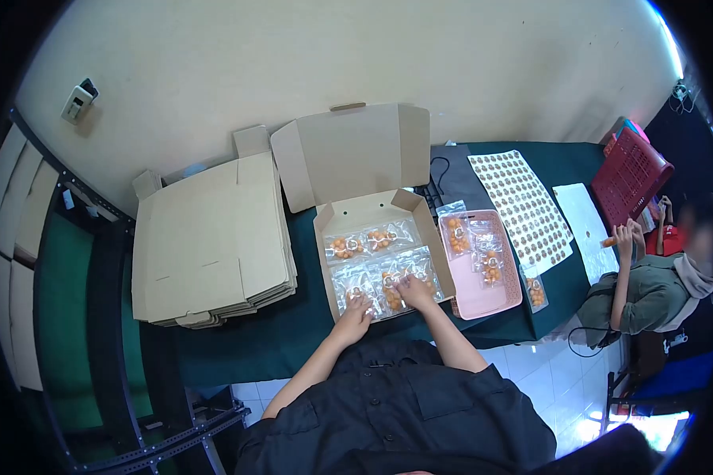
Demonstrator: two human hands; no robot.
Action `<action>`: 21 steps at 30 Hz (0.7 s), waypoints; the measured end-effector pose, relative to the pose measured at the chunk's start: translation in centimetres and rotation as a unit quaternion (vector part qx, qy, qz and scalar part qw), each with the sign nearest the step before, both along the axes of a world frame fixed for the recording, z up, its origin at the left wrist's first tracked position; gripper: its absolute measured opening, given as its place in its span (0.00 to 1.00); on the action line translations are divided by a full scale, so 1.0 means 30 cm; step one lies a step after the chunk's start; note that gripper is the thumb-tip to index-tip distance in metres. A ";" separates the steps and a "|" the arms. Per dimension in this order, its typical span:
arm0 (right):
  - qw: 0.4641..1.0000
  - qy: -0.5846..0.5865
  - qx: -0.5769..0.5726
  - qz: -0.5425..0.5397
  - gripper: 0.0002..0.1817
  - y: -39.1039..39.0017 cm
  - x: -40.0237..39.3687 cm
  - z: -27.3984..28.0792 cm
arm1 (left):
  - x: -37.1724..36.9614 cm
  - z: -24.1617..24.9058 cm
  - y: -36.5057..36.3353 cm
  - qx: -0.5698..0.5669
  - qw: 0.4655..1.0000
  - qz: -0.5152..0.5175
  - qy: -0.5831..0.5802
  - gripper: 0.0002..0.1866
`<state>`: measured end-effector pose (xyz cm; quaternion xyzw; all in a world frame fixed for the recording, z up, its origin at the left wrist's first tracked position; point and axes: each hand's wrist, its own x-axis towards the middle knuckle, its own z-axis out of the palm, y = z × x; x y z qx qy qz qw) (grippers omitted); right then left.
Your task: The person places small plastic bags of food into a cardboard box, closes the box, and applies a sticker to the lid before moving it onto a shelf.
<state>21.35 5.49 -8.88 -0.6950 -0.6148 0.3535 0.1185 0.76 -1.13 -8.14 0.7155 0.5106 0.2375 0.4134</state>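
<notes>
An open cardboard box [322,245] stands in front of me with its lid [364,150] raised toward the wall. Inside lie several clear plastic packets of small orange balls, among them a packet at the back [345,248] and another beside it [382,238]. My left hand [354,316] rests with fingers stretched over a packet at the front left. To its right, my right hand [414,294] lies fingers out on a front packet [390,286]. Both palms hide parts of the packets beneath them. Neither hand lifts anything.
Flattened cardboard boxes [206,237] are stacked at left. A pink basket [483,294] holding similar packets stands right of the box, beside a sheet of round stickers [523,210]. A maroon basket [632,174] and a seated person [657,293] are farther right.
</notes>
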 end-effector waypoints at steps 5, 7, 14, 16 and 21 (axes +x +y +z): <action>0.997 -0.053 -0.049 0.030 0.29 0.008 -0.027 -0.017 | 0.012 0.050 -0.029 0.010 0.993 -0.007 0.113 0.20; 0.998 -0.052 -0.023 0.024 0.29 -0.016 -0.037 0.026 | 0.007 0.046 -0.033 0.020 0.995 -0.001 0.093 0.20; 0.949 0.007 0.313 -0.046 0.21 -0.034 0.050 0.130 | 0.025 0.032 -0.023 -0.004 0.997 0.070 0.042 0.18; 0.939 0.019 0.336 -0.074 0.19 -0.031 0.137 0.157 | 0.031 0.033 -0.026 0.009 0.997 0.071 0.036 0.17; 0.895 0.013 0.334 -0.296 0.16 0.019 0.450 -0.037 | 0.064 0.159 -0.031 0.090 0.984 0.128 -0.085 0.17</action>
